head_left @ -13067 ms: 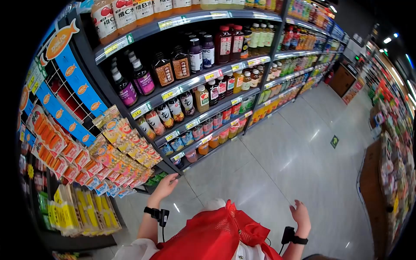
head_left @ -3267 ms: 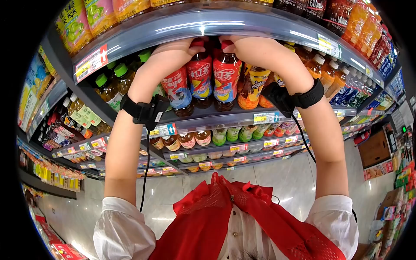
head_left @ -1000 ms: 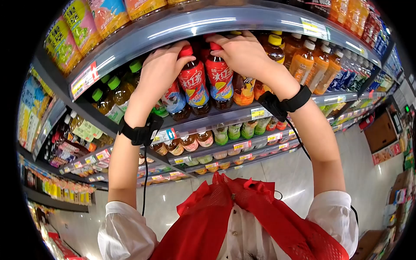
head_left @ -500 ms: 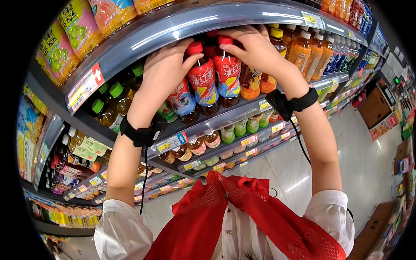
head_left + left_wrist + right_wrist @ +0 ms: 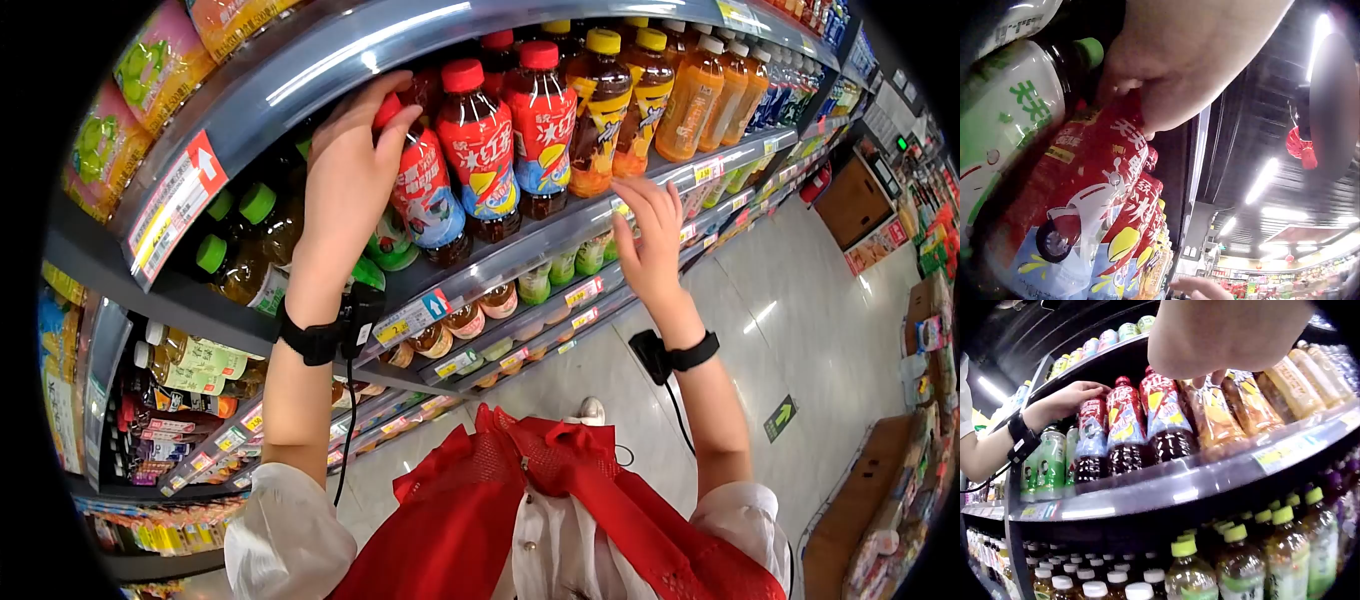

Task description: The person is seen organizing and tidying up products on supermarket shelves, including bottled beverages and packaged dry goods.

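At the top of the leftmost red bottle, my left hand has its thumb and fingers around the cap. The left wrist view shows this hand around the neck of the same bottle, which stands upright on the shelf. Two more red bottles, one in the middle and one to the right, stand beside it untouched. My right hand is in front of the shelf edge with its fingers extended, holding nothing, below the yellow-capped bottles.
Green-capped bottles stand left of the red ones, orange drinks to the right. The upper shelf's edge passes close above my left hand. Lower shelves hold more bottles. Floor and a display lie to the right.
My right hand has let go of the right red bottle and moved down and away from the shelf. The left hand's thumb has moved from the middle bottle to the leftmost one's cap.
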Demonstrator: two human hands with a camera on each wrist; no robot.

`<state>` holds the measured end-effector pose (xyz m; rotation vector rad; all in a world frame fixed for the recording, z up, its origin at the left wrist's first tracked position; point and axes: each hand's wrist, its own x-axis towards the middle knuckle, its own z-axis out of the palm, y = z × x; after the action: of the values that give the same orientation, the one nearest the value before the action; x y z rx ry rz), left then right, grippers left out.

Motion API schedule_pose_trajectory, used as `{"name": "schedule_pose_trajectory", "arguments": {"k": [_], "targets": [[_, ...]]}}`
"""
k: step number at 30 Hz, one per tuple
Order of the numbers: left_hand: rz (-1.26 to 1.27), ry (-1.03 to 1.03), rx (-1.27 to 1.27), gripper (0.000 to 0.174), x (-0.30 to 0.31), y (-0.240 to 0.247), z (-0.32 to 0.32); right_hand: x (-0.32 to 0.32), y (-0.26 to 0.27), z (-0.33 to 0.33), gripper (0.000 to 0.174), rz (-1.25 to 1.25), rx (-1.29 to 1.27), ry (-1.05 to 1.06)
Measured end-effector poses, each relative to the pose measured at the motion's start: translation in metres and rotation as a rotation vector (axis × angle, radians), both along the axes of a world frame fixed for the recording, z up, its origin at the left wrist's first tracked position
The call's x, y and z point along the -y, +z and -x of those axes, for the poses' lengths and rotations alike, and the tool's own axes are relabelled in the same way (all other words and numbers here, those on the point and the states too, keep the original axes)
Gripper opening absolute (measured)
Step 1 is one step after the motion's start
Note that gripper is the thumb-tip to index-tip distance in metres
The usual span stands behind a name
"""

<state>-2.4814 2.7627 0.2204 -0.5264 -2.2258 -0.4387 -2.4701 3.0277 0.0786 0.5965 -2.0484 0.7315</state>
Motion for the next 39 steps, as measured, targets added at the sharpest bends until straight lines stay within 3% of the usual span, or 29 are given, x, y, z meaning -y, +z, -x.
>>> {"name": "schedule_pose_trajectory", "arguments": {"k": [9,13,15,16,19,21,23,25,28,32,33,36,39], "targets": [[0.026,-0.013,-0.029,0.026,-0.037,-0.041,0.023,-0.110,-0.092,-0.035,0.028,0.039,0.261,-0.215],[0.031,-0.004,-0.125,0.045,-0.094,-0.058,0.022,-0.202,-0.130,-0.055,0.025,0.061,0.421,-0.316],[0.020,0.070,-0.105,0.055,-0.146,-0.070,0.014,-0.273,-0.143,-0.068,0.023,-0.098,0.590,-0.394],[0.014,0.083,-0.140,0.055,-0.174,-0.081,0.010,-0.317,-0.152,-0.074,0.023,-0.096,0.588,-0.407],[0.169,-0.013,-0.144,0.054,-0.248,-0.145,0.001,-0.461,-0.183,-0.107,0.018,0.072,0.964,-0.500],[0.380,-0.079,0.046,0.040,-0.319,-0.191,-0.012,-0.563,-0.193,-0.138,0.017,0.052,1.078,-0.586],[0.576,-0.114,0.507,0.033,-0.429,-0.207,-0.028,-0.667,-0.197,-0.172,0.017,0.115,1.177,-0.597],[0.606,-0.247,0.432,0.034,-0.518,-0.238,-0.048,-0.761,-0.185,-0.208,0.017,0.208,1.328,-0.647],[0.543,-0.388,0.542,0.039,-0.659,-0.268,-0.055,-0.897,-0.164,-0.257,0.017,0.268,1.314,-0.762],[0.335,-0.231,0.775,0.043,-0.821,-0.323,-0.056,-1.056,-0.156,-0.296,0.017,0.328,1.287,-0.891],[0.270,-0.167,0.887,0.044,-0.849,-0.346,-0.055,-1.089,-0.153,-0.300,0.017,0.367,1.227,-0.893],[0.383,-0.078,1.127,0.051,-0.901,-0.430,-0.056,-1.177,-0.152,-0.312,0.017,0.412,1.173,-0.916],[0.518,0.001,1.347,0.056,-0.956,-0.464,-0.059,-1.258,-0.169,-0.325,0.020,0.438,1.234,-0.961]]}}
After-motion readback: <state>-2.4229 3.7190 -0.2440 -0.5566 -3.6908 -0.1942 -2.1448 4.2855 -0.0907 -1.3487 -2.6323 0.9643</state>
